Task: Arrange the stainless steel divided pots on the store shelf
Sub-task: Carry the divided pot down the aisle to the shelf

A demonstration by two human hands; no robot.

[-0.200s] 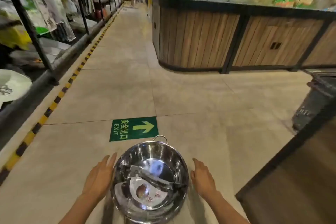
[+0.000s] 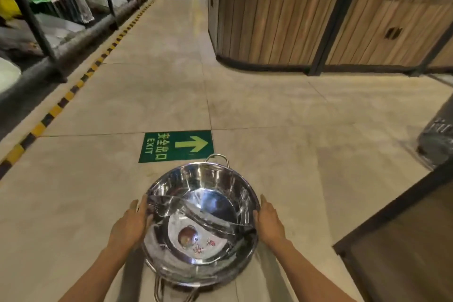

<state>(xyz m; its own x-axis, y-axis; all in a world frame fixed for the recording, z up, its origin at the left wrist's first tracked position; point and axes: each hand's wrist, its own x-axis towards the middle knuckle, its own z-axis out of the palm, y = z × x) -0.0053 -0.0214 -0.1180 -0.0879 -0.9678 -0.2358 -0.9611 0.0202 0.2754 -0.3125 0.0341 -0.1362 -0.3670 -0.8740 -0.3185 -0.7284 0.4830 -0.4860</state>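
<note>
A shiny stainless steel divided pot (image 2: 215, 193) sits low in the middle of the view, over the tiled floor. A curved partition crosses its inside, and a round label lies in the near half. A wire handle sticks out at its far rim. More steel rims and handles show beneath it, like a stack. My left hand (image 2: 131, 224) presses against the pot's left rim. My right hand (image 2: 268, 224) presses against its right rim. Both hands grip the pot from the sides.
A green EXIT floor sign (image 2: 176, 146) lies just beyond the pot. Dark shelving (image 2: 36, 24) with packaged goods runs along the left, edged by a yellow-black stripe. A wooden display counter (image 2: 318, 19) stands at the right back. A wooden fixture (image 2: 404, 240) fills the near right corner.
Both hands have closed in from beside the pot onto its rim. The view has tilted down and moved closer to the pot.
</note>
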